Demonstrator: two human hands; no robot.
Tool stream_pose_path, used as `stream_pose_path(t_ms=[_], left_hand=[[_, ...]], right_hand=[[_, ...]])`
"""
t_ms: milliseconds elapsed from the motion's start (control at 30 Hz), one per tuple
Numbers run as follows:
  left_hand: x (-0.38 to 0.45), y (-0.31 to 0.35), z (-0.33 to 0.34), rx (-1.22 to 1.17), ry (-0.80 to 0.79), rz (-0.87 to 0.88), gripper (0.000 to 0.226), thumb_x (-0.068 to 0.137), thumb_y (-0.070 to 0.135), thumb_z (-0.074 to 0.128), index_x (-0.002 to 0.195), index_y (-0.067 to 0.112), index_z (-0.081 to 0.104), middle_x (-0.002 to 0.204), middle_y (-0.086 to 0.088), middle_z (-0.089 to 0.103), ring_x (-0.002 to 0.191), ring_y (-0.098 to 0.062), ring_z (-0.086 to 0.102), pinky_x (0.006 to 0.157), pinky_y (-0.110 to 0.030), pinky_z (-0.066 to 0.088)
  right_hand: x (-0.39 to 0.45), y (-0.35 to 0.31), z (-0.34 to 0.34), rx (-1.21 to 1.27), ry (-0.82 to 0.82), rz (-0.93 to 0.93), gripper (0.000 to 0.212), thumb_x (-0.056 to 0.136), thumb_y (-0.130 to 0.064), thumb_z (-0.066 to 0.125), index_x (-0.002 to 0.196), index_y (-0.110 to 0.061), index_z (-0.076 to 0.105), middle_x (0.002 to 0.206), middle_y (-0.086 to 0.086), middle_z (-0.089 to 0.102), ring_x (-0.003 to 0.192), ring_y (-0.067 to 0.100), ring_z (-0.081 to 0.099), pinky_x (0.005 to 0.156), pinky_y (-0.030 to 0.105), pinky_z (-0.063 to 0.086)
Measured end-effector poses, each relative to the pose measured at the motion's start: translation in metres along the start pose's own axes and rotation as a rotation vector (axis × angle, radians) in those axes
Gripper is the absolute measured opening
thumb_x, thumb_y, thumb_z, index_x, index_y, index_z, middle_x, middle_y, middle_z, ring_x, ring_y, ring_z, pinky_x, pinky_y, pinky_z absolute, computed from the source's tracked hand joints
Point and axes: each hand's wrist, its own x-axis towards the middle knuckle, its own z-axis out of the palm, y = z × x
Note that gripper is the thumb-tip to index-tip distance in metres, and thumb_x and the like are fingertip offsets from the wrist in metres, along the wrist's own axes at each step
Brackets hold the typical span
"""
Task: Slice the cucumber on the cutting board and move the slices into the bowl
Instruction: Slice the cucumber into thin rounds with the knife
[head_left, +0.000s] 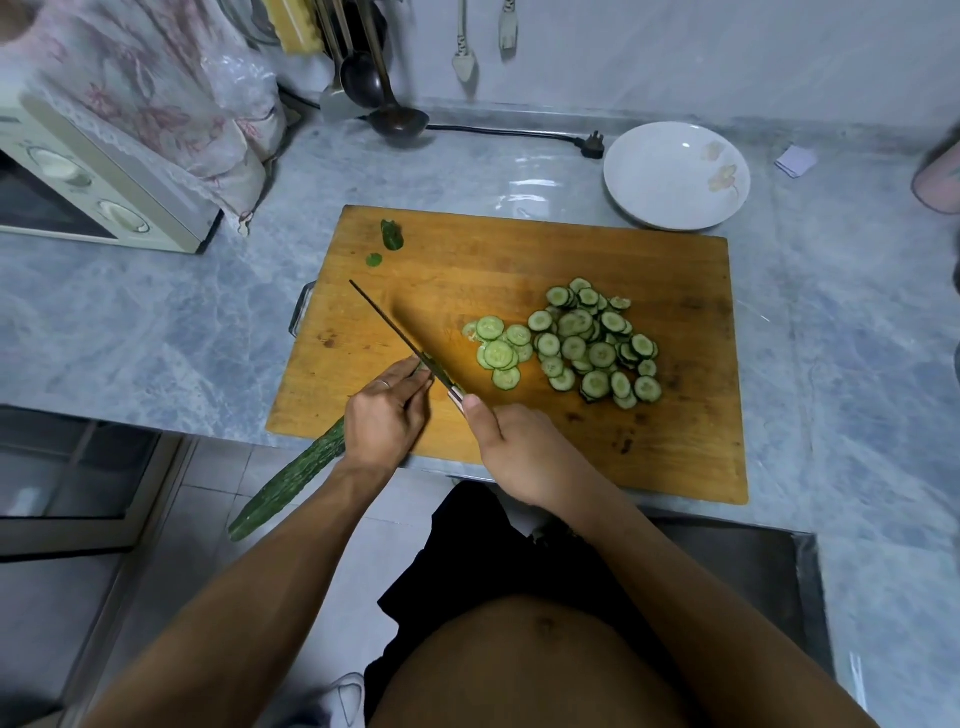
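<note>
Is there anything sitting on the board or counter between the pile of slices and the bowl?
Nothing visible. The slices lie mid-board, the bowl just past the board's far right corner. Only bare wood and counter between them. The plug lies left of the bowl, off that path.

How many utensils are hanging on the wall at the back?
2: a white utensil hangs above the counter's back edge, and a second white utensil hangs just to its right, cut off by the frame's top. Others may hang out of view higher up.
</note>
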Motion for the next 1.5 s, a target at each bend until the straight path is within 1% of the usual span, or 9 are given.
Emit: stream_pose_path(t_ms=[200, 300, 400, 500, 600, 733, 900, 1067, 1500], left_hand=[[0.000, -0.003, 0.002, 0.041, -0.001, 0.016, 0.032, 0.087, 0.022, 0.049, 0.095, 0.010, 0.078, 0.110, -0.009, 0.073, 0.094, -0.025, 0.072, 0.067, -0.033, 0.059], [0.000, 0.001, -0.001, 0.020, 0.009, 0.009, 0.031, 0.088, 0.023, 0.052, 0.100, 0.011, 0.078, 0.114, -0.009, 0.072, 0.096, -0.024, 0.071, 0.072, -0.034, 0.059], [-0.001, 0.002, 0.000, 0.001, 0.017, -0.023, 0.021, 0.088, 0.020, 0.062, 0.100, 0.012, 0.078, 0.117, -0.005, 0.071, 0.090, -0.022, 0.072, 0.070, -0.032, 0.059], [-0.002, -0.001, 0.000, -0.018, 0.043, -0.044, 0.017, 0.087, 0.018, 0.068, 0.099, 0.011, 0.078, 0.116, -0.005, 0.071, 0.090, -0.023, 0.072, 0.071, -0.034, 0.060], [-0.002, 0.000, -0.002, -0.020, 0.040, -0.040, 0.017, 0.086, 0.017, 0.070, 0.098, 0.009, 0.078, 0.113, -0.007, 0.072, 0.089, -0.024, 0.072, 0.073, -0.034, 0.060], [0.001, -0.003, -0.003, -0.054, 0.019, -0.033, 0.019, 0.084, 0.015, 0.069, 0.098, 0.007, 0.078, 0.112, -0.010, 0.072, 0.093, -0.023, 0.072, 0.081, -0.035, 0.059], [0.001, -0.002, -0.003, -0.052, -0.002, -0.030, 0.030, 0.089, 0.024, 0.056, 0.099, 0.007, 0.078, 0.108, -0.011, 0.073, 0.100, -0.024, 0.070, 0.083, -0.035, 0.058], [-0.001, -0.003, -0.003, -0.054, -0.005, -0.052, 0.032, 0.088, 0.025, 0.053, 0.096, 0.007, 0.078, 0.108, -0.011, 0.073, 0.099, -0.025, 0.070, 0.083, -0.035, 0.058], [0.000, -0.003, -0.002, -0.048, -0.042, -0.049, 0.035, 0.090, 0.027, 0.050, 0.097, 0.008, 0.078, 0.108, -0.010, 0.073, 0.098, -0.024, 0.070, 0.079, -0.035, 0.058]], right_hand=[[0.023, -0.003, 0.017, -0.028, 0.014, 0.027, 0.060, 0.104, -0.052, 0.018, 0.078, -0.011, 0.052, 0.084, 0.012, 0.057, 0.096, 0.031, 0.051, 0.074, 0.035, 0.037], [0.023, -0.002, 0.015, -0.034, 0.048, 0.004, 0.060, 0.105, -0.050, 0.018, 0.065, -0.015, 0.047, 0.067, 0.005, 0.051, 0.081, 0.031, 0.054, 0.067, 0.034, 0.036], [0.026, 0.003, 0.003, 0.010, 0.061, 0.032, 0.065, 0.105, -0.050, 0.018, 0.061, -0.011, 0.047, 0.059, 0.005, 0.048, 0.061, 0.023, 0.049, 0.058, 0.033, 0.032], [0.025, 0.007, -0.006, 0.055, 0.061, 0.043, 0.065, 0.105, -0.051, 0.019, 0.056, -0.012, 0.036, 0.051, 0.006, 0.037, 0.048, 0.024, 0.040, 0.053, 0.032, 0.029], [0.020, 0.011, -0.012, 0.094, 0.052, 0.050, 0.065, 0.104, -0.053, 0.020, 0.058, -0.011, 0.037, 0.052, 0.009, 0.036, 0.050, 0.026, 0.039, 0.055, 0.034, 0.034], [0.004, 0.007, -0.014, 0.056, 0.026, 0.005, 0.062, 0.104, -0.052, 0.021, 0.066, -0.008, 0.045, 0.066, 0.018, 0.048, 0.061, 0.027, 0.047, 0.062, 0.038, 0.036], [-0.005, 0.001, -0.004, -0.041, 0.024, -0.069, 0.060, 0.106, -0.046, 0.023, 0.061, -0.010, 0.039, 0.062, 0.008, 0.046, 0.069, 0.027, 0.048, 0.064, 0.035, 0.030], [-0.009, 0.004, -0.001, -0.048, 0.022, -0.069, 0.058, 0.105, -0.048, 0.023, 0.060, -0.015, 0.038, 0.063, 0.003, 0.043, 0.075, 0.026, 0.047, 0.068, 0.034, 0.031], [0.001, -0.001, 0.000, -0.028, -0.013, -0.044, 0.062, 0.106, -0.048, 0.020, 0.061, -0.010, 0.040, 0.063, 0.009, 0.047, 0.070, 0.026, 0.047, 0.066, 0.034, 0.030]])
